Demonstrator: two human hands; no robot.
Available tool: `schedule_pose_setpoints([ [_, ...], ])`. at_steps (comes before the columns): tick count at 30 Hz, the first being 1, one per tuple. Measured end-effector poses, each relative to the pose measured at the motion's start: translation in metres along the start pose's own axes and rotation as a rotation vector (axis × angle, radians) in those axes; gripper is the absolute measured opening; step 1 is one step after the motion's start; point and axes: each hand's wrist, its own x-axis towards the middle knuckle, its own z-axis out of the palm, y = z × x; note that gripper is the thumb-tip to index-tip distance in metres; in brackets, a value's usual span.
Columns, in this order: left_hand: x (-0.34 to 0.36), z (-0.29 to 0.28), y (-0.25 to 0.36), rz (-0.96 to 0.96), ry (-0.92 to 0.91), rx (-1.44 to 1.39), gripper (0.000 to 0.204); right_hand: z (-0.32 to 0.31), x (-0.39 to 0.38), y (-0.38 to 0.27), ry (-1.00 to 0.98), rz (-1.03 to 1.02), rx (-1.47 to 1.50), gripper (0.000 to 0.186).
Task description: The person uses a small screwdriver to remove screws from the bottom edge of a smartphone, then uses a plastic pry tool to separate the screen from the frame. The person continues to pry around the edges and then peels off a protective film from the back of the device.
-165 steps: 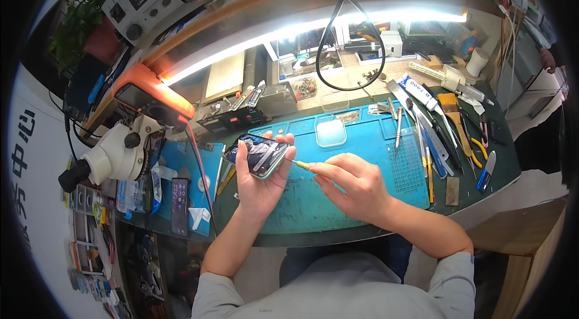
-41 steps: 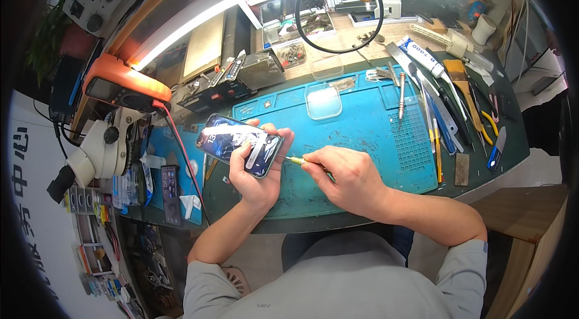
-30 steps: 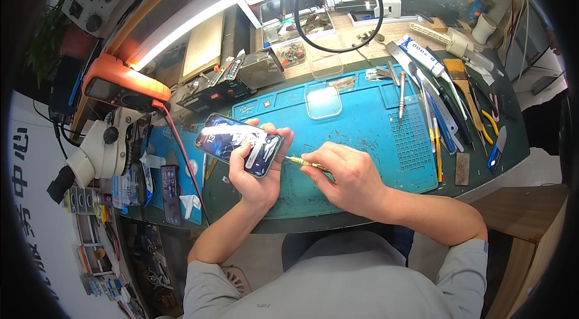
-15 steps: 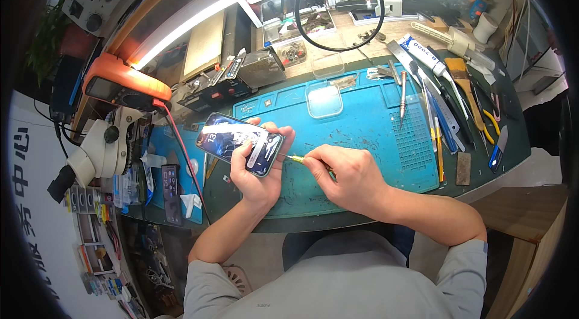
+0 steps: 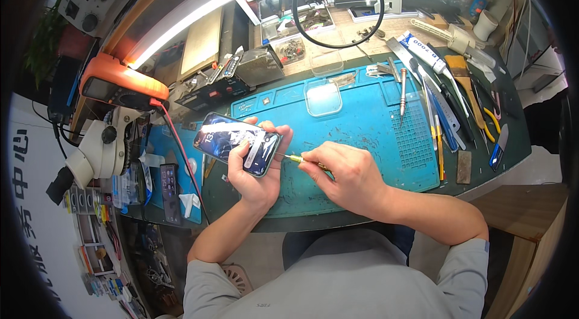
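Observation:
My left hand [image 5: 256, 177] is closed round a smartphone [image 5: 232, 141] with its screen lit and facing up, the thumb lying over the glass. Between the fingers of my right hand [image 5: 347, 171] is a thin screwdriver [image 5: 295, 158] with a yellow-green handle. Its narrow shaft points left at the phone's lower end, and whether the tip sits inside an opening there is too small to tell. Both hands are above the blue work mat [image 5: 362, 138]. A clear square plastic lid [image 5: 324, 97] lies on the mat beyond them.
An orange multimeter [image 5: 123, 81] and a white microscope [image 5: 99, 150] stand at the left, near a second phone [image 5: 171, 192]. At right lie a brush [image 5: 463, 81], a glue tube [image 5: 420, 50], another screwdriver [image 5: 403, 93] and several hand tools. A black cable loop [image 5: 294, 2] hangs overhead.
The screwdriver has shifted slightly left with my right hand, its shaft still at the phone's end. My left hand and the phone have moved very little.

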Motion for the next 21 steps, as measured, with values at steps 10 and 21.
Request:
schedule_pose_setpoints([
  [10,0.000,-0.001,0.000,-0.003,-0.005,-0.005,0.042,-0.001,0.001,0.001,0.004,-0.026,-0.026,0.014],
  [21,0.008,0.003,0.008,0.198,0.119,0.030,0.045,-0.053,0.036,0.018,0.170,0.104,-0.525,0.021],
])
